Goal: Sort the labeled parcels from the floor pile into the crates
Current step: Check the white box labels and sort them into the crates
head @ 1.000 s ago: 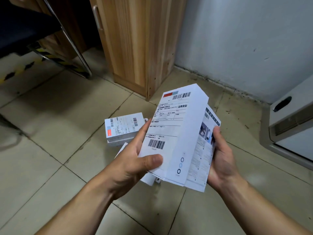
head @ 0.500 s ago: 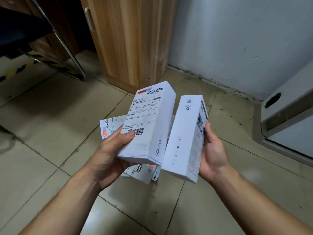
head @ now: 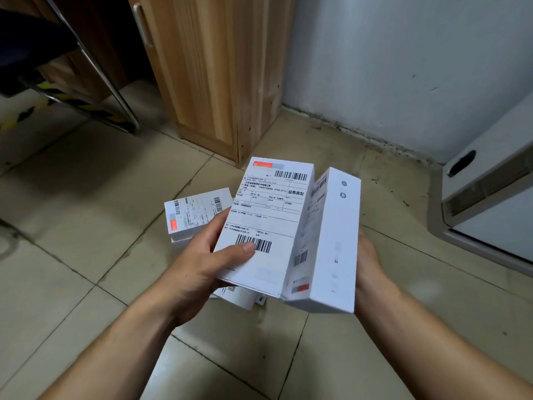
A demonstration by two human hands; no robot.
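My left hand (head: 202,264) grips a white labeled parcel (head: 268,220), thumb pressed on its lower barcode, shipping label facing me. Right beside it, my right hand (head: 367,264) holds a second white parcel (head: 334,241) on edge, its narrow side toward me and its label turned toward the first parcel; most of that hand is hidden behind the box. The two parcels touch along their long edges. On the floor behind my left hand lies another labeled parcel (head: 197,210). A further white parcel (head: 242,297) peeks out below the held ones. No crate shows in view.
A wooden cabinet (head: 219,76) stands ahead on the tiled floor (head: 86,197). A chair's metal leg (head: 95,67) slants at the upper left. A white appliance (head: 490,192) sits at the right against the grey wall (head: 403,67).
The right-hand parcel has turned, showing its label side, and closed against the left-hand parcel. Both hands have shifted slightly right.
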